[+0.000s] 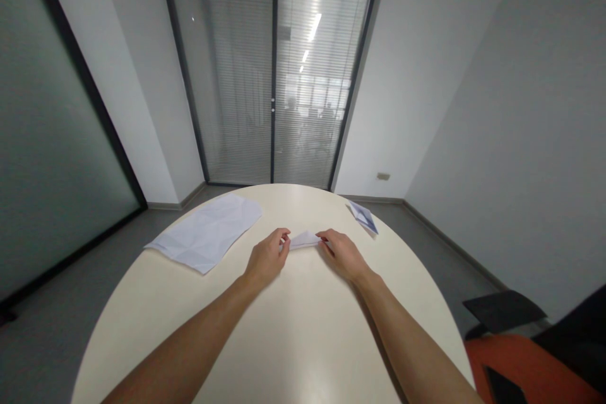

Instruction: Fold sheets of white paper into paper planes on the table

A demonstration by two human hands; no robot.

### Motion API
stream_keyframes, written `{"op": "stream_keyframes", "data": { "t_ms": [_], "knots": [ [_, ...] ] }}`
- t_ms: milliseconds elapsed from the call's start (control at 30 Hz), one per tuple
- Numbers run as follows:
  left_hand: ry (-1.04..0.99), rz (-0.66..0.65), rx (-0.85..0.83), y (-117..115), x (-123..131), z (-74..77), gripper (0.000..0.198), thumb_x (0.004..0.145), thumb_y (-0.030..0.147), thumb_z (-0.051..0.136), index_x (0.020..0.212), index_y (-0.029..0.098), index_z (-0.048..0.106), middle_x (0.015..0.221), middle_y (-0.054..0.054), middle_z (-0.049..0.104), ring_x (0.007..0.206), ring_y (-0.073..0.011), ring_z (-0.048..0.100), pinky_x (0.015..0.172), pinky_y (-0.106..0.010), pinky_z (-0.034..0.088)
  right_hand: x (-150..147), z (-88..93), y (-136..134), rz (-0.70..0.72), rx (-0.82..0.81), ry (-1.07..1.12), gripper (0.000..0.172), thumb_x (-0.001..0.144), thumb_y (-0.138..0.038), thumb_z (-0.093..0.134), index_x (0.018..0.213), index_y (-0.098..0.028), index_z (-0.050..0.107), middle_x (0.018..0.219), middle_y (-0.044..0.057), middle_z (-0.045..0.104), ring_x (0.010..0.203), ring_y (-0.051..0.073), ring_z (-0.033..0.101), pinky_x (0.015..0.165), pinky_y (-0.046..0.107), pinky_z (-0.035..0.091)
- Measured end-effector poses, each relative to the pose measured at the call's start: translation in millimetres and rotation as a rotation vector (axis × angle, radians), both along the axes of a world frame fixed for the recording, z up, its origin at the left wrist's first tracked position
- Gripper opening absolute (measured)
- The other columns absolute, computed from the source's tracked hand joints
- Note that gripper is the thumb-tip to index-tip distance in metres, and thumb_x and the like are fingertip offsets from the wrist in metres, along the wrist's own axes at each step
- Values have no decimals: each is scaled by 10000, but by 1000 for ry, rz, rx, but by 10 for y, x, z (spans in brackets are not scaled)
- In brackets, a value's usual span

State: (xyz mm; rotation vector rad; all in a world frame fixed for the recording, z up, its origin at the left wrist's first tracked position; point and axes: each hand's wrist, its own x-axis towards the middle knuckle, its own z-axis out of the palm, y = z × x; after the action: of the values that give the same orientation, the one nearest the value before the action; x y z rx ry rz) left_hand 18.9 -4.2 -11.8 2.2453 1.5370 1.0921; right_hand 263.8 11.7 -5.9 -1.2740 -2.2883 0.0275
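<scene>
A small folded piece of white paper [304, 240] lies on the round cream table [293, 328] between both of my hands. My left hand [267, 257] pinches its left end with curled fingers. My right hand [341, 252] pinches its right end, fingers bent over the paper's edge. Both forearms reach out over the table toward its far half.
A large creased white sheet [206, 231] lies on the table's far left. A small folded paper shape [363, 215] sits near the far right edge. An orange chair seat [530, 369] with dark parts stands at the lower right. Glass doors with blinds [272, 69] are behind the table.
</scene>
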Motion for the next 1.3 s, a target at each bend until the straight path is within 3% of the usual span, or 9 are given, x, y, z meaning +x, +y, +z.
{"op": "stream_keyframes", "data": {
  "t_ms": [100,467,833,1100,1300],
  "knots": [
    [37,21,3,-4,-3,5,213,971,266,476,1170,244,546,1034,-11,709,925,-169,672,793,-276,488,6,7,5,-23,1,-16,270,1005,-255,424,1159,-181,632,1093,90,705,993,221,641,890,339,473],
    [37,58,-19,47,-46,-30,249,921,204,570,1162,260,546,1033,12,719,921,-171,682,785,-265,473,9,6,-23,-136,-31,37,355,989,-285,443,1330,-215,512,1011,60,713,931,203,648,826,299,461],
    [91,152,-117,109,-75,-106,290,911,232,608,1188,257,527,1044,-6,734,928,-204,689,771,-293,466,0,26,-38,-184,-137,110,446,938,-246,489,1383,-234,461,1116,59,710,949,197,665,824,296,469],
    [271,55,-24,80,-62,-96,262,879,149,604,1136,192,635,1101,-64,716,1025,-241,635,902,-364,451,13,-67,-17,-144,-134,53,364,932,-215,509,1291,-238,561,1159,52,706,1008,192,660,879,299,472],
    [349,-102,61,106,-47,-136,375,872,33,526,1063,271,743,1230,-27,693,1149,-240,587,968,-420,407,14,-27,-26,-84,-57,-96,297,914,-126,492,1081,-238,710,1094,46,728,1016,205,642,908,315,471]
  ]
}}
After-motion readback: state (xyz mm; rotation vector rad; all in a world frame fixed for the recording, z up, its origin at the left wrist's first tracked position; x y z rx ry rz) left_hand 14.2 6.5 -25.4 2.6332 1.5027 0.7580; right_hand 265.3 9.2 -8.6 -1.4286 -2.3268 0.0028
